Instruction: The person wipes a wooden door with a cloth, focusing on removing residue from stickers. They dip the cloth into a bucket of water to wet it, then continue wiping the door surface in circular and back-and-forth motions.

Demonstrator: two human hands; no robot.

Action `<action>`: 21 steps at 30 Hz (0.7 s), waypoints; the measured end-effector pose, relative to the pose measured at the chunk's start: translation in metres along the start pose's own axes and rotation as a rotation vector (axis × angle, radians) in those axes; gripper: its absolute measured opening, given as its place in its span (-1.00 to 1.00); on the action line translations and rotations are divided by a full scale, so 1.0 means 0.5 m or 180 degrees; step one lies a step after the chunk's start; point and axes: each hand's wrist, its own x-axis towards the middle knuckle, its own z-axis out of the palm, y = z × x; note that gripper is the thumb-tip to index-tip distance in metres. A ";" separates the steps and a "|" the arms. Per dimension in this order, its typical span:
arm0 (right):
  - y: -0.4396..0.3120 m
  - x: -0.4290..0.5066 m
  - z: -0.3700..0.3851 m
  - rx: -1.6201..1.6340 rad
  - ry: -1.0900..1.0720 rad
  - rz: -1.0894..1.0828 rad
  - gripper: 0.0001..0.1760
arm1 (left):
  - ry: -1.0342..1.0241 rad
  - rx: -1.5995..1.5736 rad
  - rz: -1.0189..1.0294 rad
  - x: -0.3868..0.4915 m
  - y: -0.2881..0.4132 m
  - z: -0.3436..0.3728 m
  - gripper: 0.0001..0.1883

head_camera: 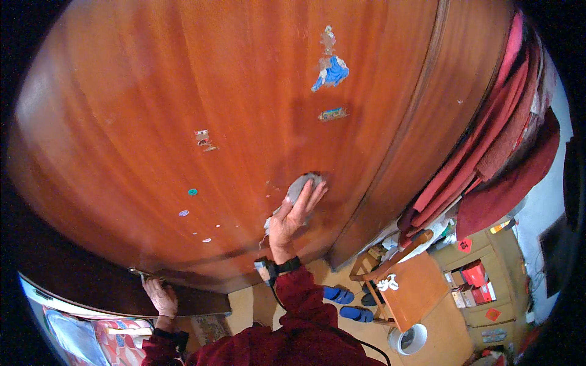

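Observation:
A reddish-brown wooden door (247,114) fills most of the view in front of me. With fingers spread over it, my right hand (293,212) presses a grey cloth (300,186) flat against the lower middle of the door. Part of the cloth hangs out below the palm. Low on the left, my left hand (160,295) grips a metal door handle (136,272); the fingers partly hide it. Torn sticker remnants, one largely blue (336,73), are stuck to the upper door. A round green sticker (192,192) and a pale oval one (183,213) sit lower left.
Dark red towels and cloths (499,160) hang at the right. Below them stands a wooden chair (414,288), with blue slippers (339,295) and a white bucket (407,339) on the floor. A cabinet (503,261) holding red boxes is at the far right.

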 end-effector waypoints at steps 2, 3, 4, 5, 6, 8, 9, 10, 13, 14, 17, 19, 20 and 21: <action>0.006 0.010 -0.015 -0.0009 -0.0006 -0.0316 -0.38 | -0.0120 0.0074 -0.0092 -0.002 0.002 -0.001 -0.56; 0.010 0.012 -0.019 -0.0231 -0.0210 -0.0216 -0.38 | -0.0167 0.0117 -0.0171 -0.001 0.004 -0.002 -0.56; 0.010 -0.002 -0.027 -0.0229 -0.0130 -0.0357 -0.40 | -0.0163 0.0082 -0.0143 0.002 0.007 -0.001 -0.56; 0.010 -0.012 -0.032 -0.0073 -0.0029 -0.0554 -0.41 | -0.0171 0.0065 -0.0161 0.006 0.008 -0.004 -0.56; 0.009 -0.019 -0.035 0.0082 0.0066 -0.0706 -0.41 | -0.0168 0.0045 -0.0192 0.007 0.012 -0.005 -0.56; 0.006 -0.019 -0.041 0.0405 0.0217 -0.0879 -0.44 | 0.0038 0.0191 -0.0145 0.011 0.019 -0.008 -0.56; 0.005 -0.011 -0.042 0.0271 0.0035 -0.0658 -0.42 | -0.0075 0.0140 -0.0226 0.010 0.022 -0.010 -0.57; 0.008 0.007 -0.043 0.0198 -0.0056 -0.0616 -0.39 | -0.0191 0.0085 -0.0313 0.010 0.023 -0.011 -0.57; 0.029 0.052 -0.049 -0.0118 -0.0343 -0.0823 -0.39 | -0.0030 0.0178 -0.0237 0.006 0.025 -0.004 -0.59; 0.040 0.052 -0.051 -0.0203 -0.0327 -0.1010 -0.42 | 0.0182 0.0260 -0.0081 0.005 0.024 -0.001 -0.59; 0.077 0.001 -0.061 -0.0123 -0.0396 -0.0991 -0.43 | -0.0084 0.0268 -0.0496 0.003 0.020 0.014 -0.62; 0.096 -0.046 -0.069 0.0181 -0.0384 -0.0882 -0.43 | -0.0015 0.0350 -0.0459 0.000 0.018 0.019 -0.63; 0.100 -0.054 -0.074 0.0062 -0.0586 -0.0612 -0.43 | 0.0092 0.0397 -0.0357 0.000 0.016 0.019 -0.63; 0.098 -0.056 -0.077 0.0042 -0.0653 -0.0555 -0.43 | 0.0263 0.0437 -0.0220 -0.001 0.016 0.018 -0.62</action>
